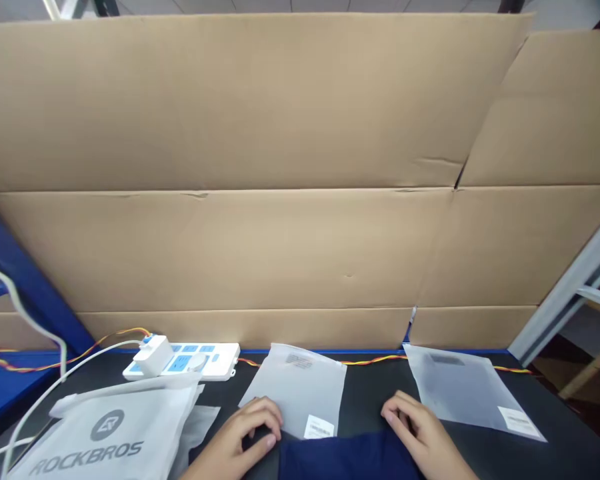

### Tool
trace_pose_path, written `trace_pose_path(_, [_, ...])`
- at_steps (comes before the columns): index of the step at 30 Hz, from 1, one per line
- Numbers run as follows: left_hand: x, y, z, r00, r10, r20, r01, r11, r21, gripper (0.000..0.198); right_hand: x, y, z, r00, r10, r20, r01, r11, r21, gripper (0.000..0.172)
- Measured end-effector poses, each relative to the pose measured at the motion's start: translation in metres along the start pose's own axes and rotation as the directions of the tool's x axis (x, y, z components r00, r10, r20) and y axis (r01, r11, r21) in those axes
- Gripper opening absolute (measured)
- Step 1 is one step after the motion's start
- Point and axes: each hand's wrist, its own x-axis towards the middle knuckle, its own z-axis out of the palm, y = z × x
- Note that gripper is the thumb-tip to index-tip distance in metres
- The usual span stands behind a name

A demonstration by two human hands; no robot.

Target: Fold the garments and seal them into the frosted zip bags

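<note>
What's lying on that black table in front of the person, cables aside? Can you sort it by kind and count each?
Frosted plastic bags: 2
White ROCKBROS bag: 1 showing, maybe more beneath
Power strip: 1
Charger: 1
Navy cloth: 1
Total: 6

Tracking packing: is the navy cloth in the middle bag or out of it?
Out. The cloth lies bare on the table before the bag, between the left hand and right hand; the bag looks flat.

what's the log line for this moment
left hand: at cloth edge, by middle bag | right hand: on cloth | right bag: untouched
</note>
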Motion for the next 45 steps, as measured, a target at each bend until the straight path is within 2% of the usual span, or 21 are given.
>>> trace_pose_path(12, [-0.006, -0.007, 0.002, 0.999, 0.018, -0.029, -0.019, 0.999, -0.035, 0.025, 0.006, -0.005, 0.003, 0.994, -0.018, -0.109, 0.015, 0.999, -0.029, 0.033])
trace_pose_path(19, [-0.002, -0.008, 0.009, 0.992, 0.110, -0.057, -0.110, 0.994, -0.007, 0.024, 0.000, -0.006, 0.010, 0.985, -0.040, -0.166, 0.027, 0.996, -0.081, 0.032])
trace_pose_path(26, [-0.005, -0.006, 0.015, 0.979, 0.193, -0.060, -0.190, 0.980, 0.050, 0.025, 0.005, -0.003, 0.019, 0.976, -0.003, -0.219, -0.015, 0.997, -0.081, 0.029])
trace_pose_path(34, [-0.007, -0.010, 0.011, 0.978, 0.195, -0.075, -0.189, 0.979, 0.078, 0.028, -0.004, 0.002, 0.014, 0.978, 0.026, -0.206, -0.028, 1.000, -0.008, 0.033])
trace_pose_path(45, [-0.008, -0.012, 0.012, 0.981, 0.168, -0.096, -0.160, 0.983, 0.094, 0.029, -0.002, 0.005, 0.013, 0.986, 0.048, -0.157, -0.040, 0.998, 0.055, 0.035])
